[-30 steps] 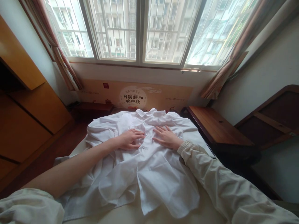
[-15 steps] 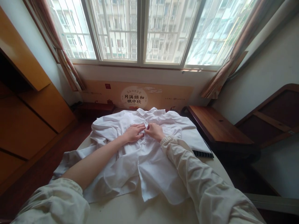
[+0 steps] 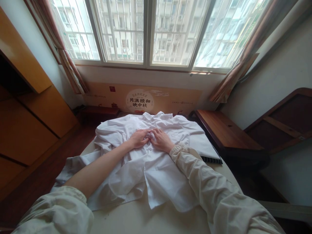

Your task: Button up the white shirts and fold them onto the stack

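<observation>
A white button-up shirt (image 3: 129, 162) lies spread over a pale tabletop, its collar pointing towards the window and its hem towards me. At the middle of its front edge, both hands meet. My left hand (image 3: 139, 138) is closed on the cloth, fingertips pinching the front strip. Close against it, my right hand (image 3: 161, 139) is closed on the same strip from the other side, with its fingers bent. The button between the fingertips is hidden. Another small button shows just below the hands. Below them, the shirt's two front panels hang apart near the hem.
Under the shirt's right side, a dark spiral-bound edge (image 3: 211, 160) sticks out on the pale table (image 3: 131, 217). A brown wooden desk (image 3: 229, 130) stands at the right. Orange cabinets (image 3: 36, 120) line the left, and a printed banner (image 3: 168, 97) hangs below the window.
My right hand has turned and opened out slightly from a tighter pinch, its fingers now leaning towards my left hand. My left hand's fingers have drawn in a little. The shirt stays in place.
</observation>
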Demonstrator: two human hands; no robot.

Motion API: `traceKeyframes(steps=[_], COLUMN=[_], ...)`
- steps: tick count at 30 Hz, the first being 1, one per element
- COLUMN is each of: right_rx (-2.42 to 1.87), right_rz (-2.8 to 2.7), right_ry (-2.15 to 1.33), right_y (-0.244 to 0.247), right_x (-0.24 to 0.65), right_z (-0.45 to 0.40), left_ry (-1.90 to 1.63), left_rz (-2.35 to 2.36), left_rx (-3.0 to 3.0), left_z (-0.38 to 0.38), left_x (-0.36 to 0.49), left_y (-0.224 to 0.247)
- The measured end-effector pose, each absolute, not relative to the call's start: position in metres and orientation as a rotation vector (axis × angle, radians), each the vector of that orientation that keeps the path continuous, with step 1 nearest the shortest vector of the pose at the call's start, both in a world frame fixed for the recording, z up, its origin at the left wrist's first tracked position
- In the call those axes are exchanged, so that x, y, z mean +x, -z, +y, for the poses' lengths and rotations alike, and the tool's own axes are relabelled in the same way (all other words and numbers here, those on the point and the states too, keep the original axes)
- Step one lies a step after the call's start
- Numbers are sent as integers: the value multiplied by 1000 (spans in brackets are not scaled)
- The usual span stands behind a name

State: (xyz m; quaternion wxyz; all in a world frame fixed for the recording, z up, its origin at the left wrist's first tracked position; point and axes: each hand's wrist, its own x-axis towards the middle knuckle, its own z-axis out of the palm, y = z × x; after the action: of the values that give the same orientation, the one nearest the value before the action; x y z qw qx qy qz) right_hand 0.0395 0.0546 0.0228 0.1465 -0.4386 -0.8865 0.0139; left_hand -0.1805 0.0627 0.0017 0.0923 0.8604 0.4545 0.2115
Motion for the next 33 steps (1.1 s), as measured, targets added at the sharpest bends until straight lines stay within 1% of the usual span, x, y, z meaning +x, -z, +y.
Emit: traceKeyframes(steps=[3,7,10,13,15,20,24,28,30,33], right_rx=[-1215,-1230,-1147,-937,-846,-695,-752,-861,-927,-1000], right_rz=[-2658,-2761,-2726,-2603,-2531,-2628,-2673,-2693,-2680,-2673], right_ry=[-122,-351,-456,-425,-386,-309,-244,-226,-313,-544], right_y=[-18,-24,-40,-55,-59,-43,-29,-32,-36,-44], right_x=[47,66,88,115,134,173,178,169,165,163], right_z=[52,47,26,-12,-41,-101,-120,-119,-115,-111], left_ry=[-575,-440,-497,-566,-494,-374,-271,-233,-246,-217], left_rz=[1328,1274,1243,973,826,678,680,785,841,805], left_rx=[2582,2649,2617,2575,2561,2619,2776,2767,2704,2615], left_z=[58,45,22,-12,-36,-86,-109,-113,-111,-110], left_x=[-181,-184,-193,-211,-227,-260,-265,-263,-262,-259], left_y=[-7,-20,-37,-57,-68,-75,-61,-59,-67,-81])
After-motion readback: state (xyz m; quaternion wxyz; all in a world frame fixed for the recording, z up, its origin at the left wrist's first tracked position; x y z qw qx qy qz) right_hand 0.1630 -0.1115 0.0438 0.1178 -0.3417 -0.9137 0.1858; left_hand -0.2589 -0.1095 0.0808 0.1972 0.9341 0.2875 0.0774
